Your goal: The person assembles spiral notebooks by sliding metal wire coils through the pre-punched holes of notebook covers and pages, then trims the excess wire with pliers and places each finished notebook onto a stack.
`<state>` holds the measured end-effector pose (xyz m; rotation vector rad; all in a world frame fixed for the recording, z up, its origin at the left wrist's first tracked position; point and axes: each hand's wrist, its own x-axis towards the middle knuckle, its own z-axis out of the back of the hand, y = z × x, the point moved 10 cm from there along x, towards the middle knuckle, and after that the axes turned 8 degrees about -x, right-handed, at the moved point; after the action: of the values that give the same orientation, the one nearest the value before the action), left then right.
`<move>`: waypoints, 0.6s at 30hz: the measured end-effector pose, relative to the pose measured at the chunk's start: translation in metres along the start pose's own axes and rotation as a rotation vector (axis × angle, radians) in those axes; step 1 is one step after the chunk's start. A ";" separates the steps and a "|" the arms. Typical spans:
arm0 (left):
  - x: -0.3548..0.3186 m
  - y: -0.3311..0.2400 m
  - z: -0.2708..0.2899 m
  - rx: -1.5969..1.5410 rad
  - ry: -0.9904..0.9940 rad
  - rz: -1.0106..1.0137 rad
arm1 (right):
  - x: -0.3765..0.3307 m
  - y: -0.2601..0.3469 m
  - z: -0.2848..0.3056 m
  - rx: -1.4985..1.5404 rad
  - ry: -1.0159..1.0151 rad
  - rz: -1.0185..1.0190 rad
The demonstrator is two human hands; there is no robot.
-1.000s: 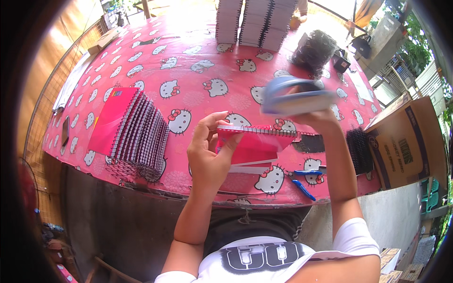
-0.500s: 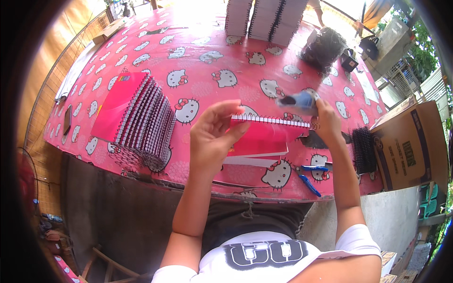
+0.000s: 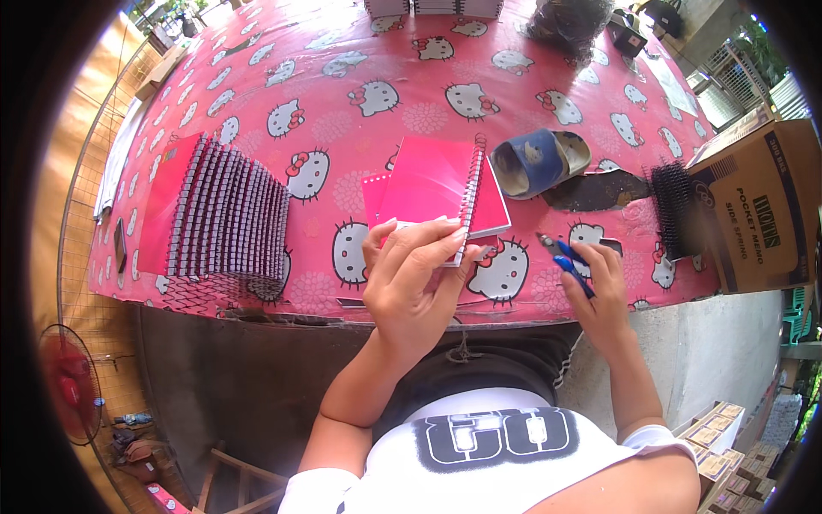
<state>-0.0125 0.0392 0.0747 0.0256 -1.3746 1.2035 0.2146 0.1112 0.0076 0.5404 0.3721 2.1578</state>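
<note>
Compared with half a second ago, the right hand (image 3: pixel 606 300) is no longer holding the slipper (image 3: pixel 539 163), which is now lying on the table (image 3: pixel 334 128); the hand is reaching the pliers (image 3: pixel 575 272). The notebook (image 3: pixel 428 176) is no longer presenting its coil (image 3: pixel 473 188) crosswise; the coil is now pointing away from the person.

Left hand (image 3: pixel 411 278): grasping the coil end of the notebook nearest the person, with fingers and thumb pinching it. Right hand: placing fingers and thumb on the blue handles; whether it is gripping them firmly, one cannot tell.

Notebook position: sitting near the table's front edge, lying over other pink covers and pages. A punched cover (image 3: pixel 372 190) is showing at its left. The slipper is resting just to its right, beside a dark patch (image 3: pixel 597 190).

The stack (image 3: pixel 229 214) is standing to the left. Black coils (image 3: pixel 670 210) are standing against the carton (image 3: pixel 758 206) at the right.
</note>
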 end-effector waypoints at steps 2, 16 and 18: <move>-0.001 -0.001 0.002 -0.020 -0.022 -0.015 | 0.015 0.050 0.024 0.193 -0.038 0.145; 0.017 -0.020 0.011 -0.005 0.057 -0.165 | 0.022 0.053 -0.052 1.216 0.559 -0.297; 0.038 -0.018 0.036 0.006 -0.024 -0.242 | 0.029 0.051 -0.036 0.954 0.392 -0.187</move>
<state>-0.0360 0.0319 0.1242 0.2054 -1.3464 1.0069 0.1467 0.1022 0.0066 0.5455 1.6338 1.7922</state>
